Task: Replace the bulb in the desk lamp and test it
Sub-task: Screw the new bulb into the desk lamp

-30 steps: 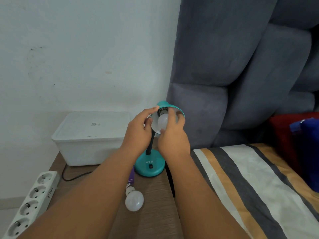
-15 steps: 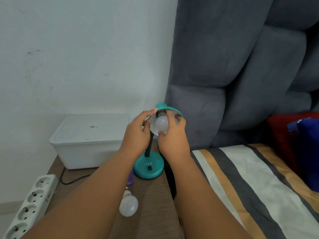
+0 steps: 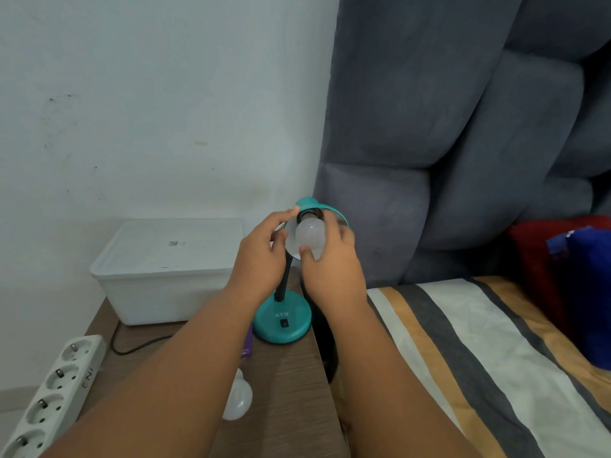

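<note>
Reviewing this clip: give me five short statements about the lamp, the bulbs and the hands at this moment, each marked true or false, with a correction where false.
1. The right hand has its fingers around the bulb at the lamp's shade. True.
2. The left hand rests flat on the white box. False: it holds the edge of the shade.
3. A second bulb lies on the wooden table. True.
4. The lamp's base is red. False: it is teal, marked ATN.
5. The power strip has a plug in one of its visible sockets. False: every visible socket is empty.
</note>
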